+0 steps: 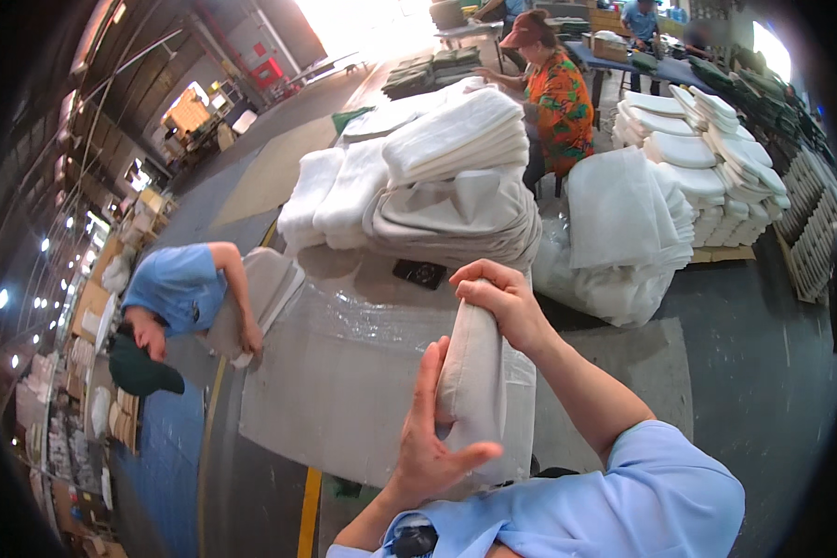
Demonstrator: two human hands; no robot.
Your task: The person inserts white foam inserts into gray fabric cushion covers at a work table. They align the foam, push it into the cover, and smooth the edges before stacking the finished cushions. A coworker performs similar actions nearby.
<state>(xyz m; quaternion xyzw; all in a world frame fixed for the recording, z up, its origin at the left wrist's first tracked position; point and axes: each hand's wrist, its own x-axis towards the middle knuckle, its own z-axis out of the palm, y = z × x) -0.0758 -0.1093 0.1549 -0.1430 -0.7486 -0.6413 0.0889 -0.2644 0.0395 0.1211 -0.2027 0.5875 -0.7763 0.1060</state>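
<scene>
A beige fabric-covered cushion (471, 372) stands on edge in front of me, its narrow seamed side facing up. My right hand (502, 302) grips its far upper end, thumb and fingers wrapped over the corner. Against the near left side of the cushion lies my left hand (428, 432), open, with its fingers stretched out and the thumb pointing right across the near end. Beneath is a work table (335, 372) with a pale cover and clear plastic film (363, 312) toward its far side. A dark, flat rectangular object (420, 273) lies beyond the film.
Stacked white pads (456, 135) and folded beige covers (456, 223) fill the table's far side. More white sheets (614, 214) and cushion piles (707, 158) stand at right. A co-worker in blue (181, 288) bends over cushions at left; another in orange print (563, 107) works beyond.
</scene>
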